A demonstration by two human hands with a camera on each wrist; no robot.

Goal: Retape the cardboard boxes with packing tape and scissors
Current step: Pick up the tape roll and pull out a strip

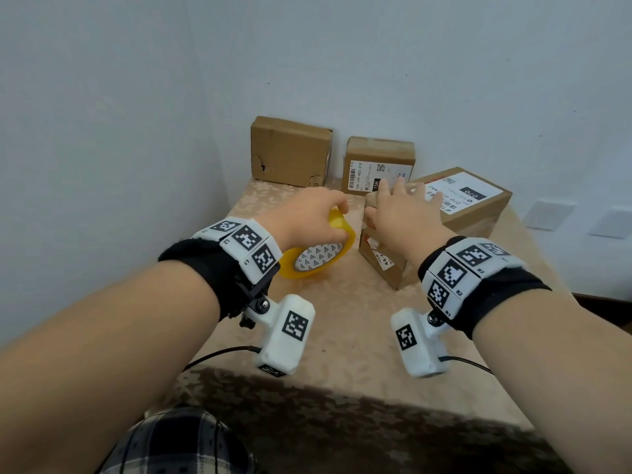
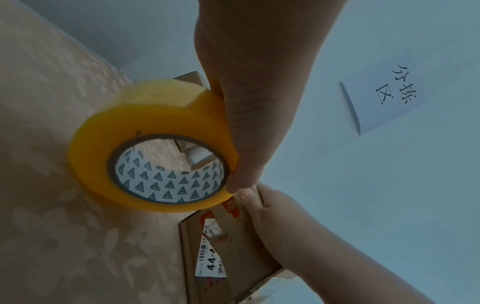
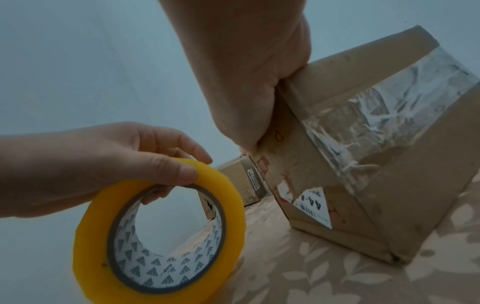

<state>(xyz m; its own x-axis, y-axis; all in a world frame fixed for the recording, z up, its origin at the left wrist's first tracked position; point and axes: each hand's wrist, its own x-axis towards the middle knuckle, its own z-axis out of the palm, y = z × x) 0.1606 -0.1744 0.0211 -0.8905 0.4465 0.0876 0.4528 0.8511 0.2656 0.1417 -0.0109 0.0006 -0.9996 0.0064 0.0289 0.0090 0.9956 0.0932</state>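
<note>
left grip (image 1: pixel 309 213): grasping the yellow tape roll (image 1: pixel 316 256), centre frame, raised above the counter (image 1: pixel 342 323)
right grip (image 1: pixel 398 213): fingers flat on the near box (image 1: pixel 458 213), centre right
back boxes (image 1: pixel 290 150): upper centre, flaps closed, contents hidden

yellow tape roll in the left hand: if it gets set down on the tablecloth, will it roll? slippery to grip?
Likely rolls if set on its edge: the tape roll is a round ring. Laid flat, it should stay put. Probably secure to grip: the left hand pinches it through the open core, thumb on the outer face.
</note>
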